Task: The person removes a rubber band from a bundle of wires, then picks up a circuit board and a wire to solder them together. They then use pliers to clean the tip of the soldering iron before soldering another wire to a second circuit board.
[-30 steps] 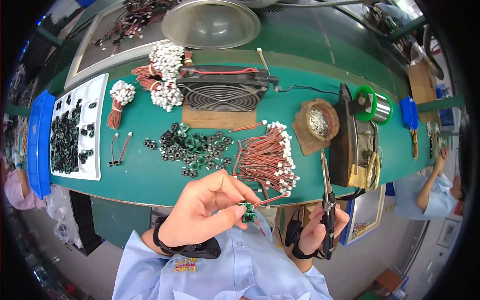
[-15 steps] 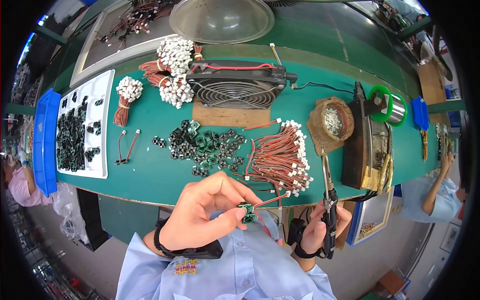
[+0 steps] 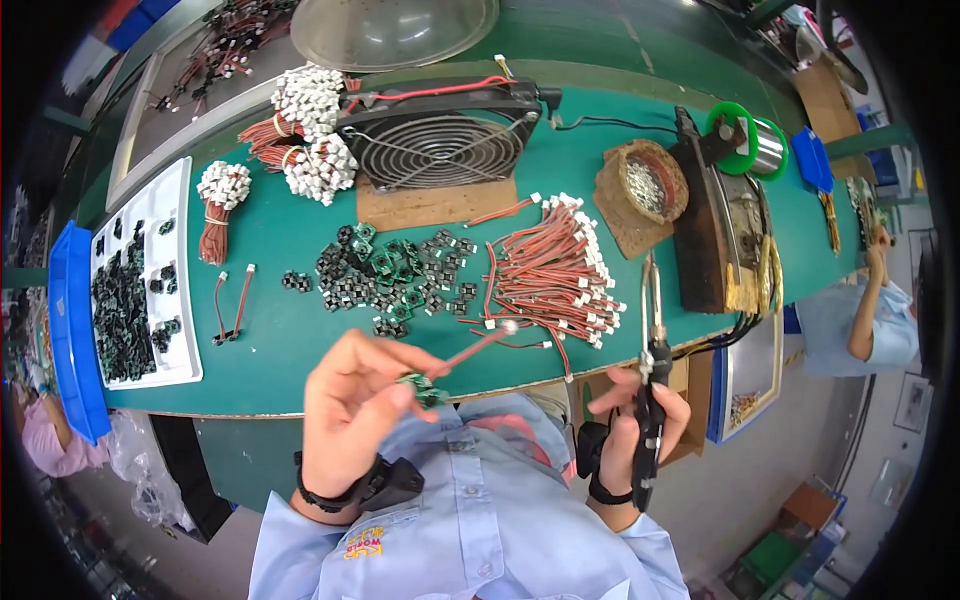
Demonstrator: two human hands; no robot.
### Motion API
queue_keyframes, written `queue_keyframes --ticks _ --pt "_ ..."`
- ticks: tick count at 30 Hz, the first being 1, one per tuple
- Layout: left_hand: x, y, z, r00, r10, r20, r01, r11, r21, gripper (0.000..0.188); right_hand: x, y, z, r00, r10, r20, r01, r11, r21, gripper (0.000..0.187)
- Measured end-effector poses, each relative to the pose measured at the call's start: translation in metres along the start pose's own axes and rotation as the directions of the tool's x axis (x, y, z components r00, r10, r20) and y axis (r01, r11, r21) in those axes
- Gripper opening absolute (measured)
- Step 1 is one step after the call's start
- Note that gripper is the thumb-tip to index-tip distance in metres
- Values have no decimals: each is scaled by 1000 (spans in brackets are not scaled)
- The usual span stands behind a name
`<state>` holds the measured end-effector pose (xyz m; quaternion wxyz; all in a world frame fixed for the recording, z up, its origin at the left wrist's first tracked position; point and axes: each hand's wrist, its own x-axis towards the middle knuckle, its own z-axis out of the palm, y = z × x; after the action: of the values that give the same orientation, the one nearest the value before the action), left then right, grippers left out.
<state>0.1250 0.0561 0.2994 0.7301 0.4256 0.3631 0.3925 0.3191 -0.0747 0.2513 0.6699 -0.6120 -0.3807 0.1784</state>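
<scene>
- Near the front edge of the table [image 3: 285, 365], the left hand [image 3: 350, 415] pinches one small green board [image 3: 428, 391] between thumb and fingers; from it a wire [image 3: 468, 352] with blurred white end sticks out.
- To the right, the right hand [image 3: 622, 448] grips the iron [image 3: 652, 418] by its black handle, tip pointing away from the body.
- Beyond the left hand, loose boards [image 3: 385, 272] lie beside a heap of wires [image 3: 545, 268].

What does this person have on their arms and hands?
The sleeves are light blue. The left hand and right hand wear no gloves. There's a black left band and a black right band around the wrists, each with a chunky black piece beside it.
</scene>
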Motion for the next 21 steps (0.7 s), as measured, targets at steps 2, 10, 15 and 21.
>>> queue_keyframes --ticks 2,10,15,21 --pt "-5 -3 -8 1000 -3 -5 3 1000 14 17 -1 4 1 999 29 15 -29 999 17 35" --pt "-20 -6 -13 996 28 -87 -26 999 23 18 19 20 27 902 -344 261 432 751 -500 30" --pt "-19 -5 -12 999 -23 -49 21 999 -47 17 22 21 44 800 -437 411 591 689 -419 35" --pt "-24 4 -18 1000 -6 25 11 983 -183 8 19 30 64 777 -435 455 620 654 -434 29"
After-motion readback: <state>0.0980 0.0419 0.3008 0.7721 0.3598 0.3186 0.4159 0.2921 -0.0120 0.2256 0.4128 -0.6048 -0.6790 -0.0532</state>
